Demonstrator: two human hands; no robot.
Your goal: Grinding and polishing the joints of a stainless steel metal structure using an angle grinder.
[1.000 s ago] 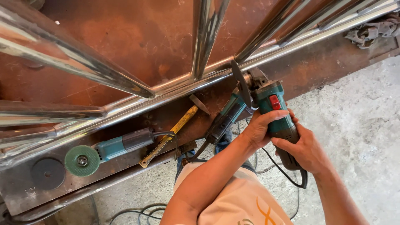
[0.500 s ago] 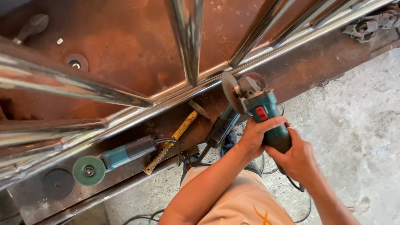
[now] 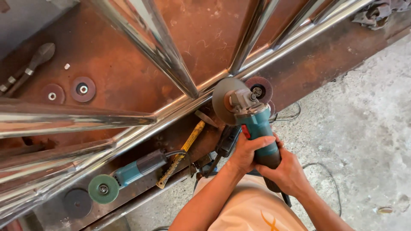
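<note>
Both hands, left hand [image 3: 246, 152] and right hand [image 3: 287, 174], fingers wrapped round the angle grinder [image 3: 252, 122], have swung its disc [image 3: 223, 99] up against the steel rail [image 3: 180, 112].

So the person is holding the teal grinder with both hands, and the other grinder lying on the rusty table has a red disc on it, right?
Not quite. The head view shows both hands, left hand and right hand, on the teal grinder, but the other grinder lying on the rusty table has a green disc, not a red one.
</note>
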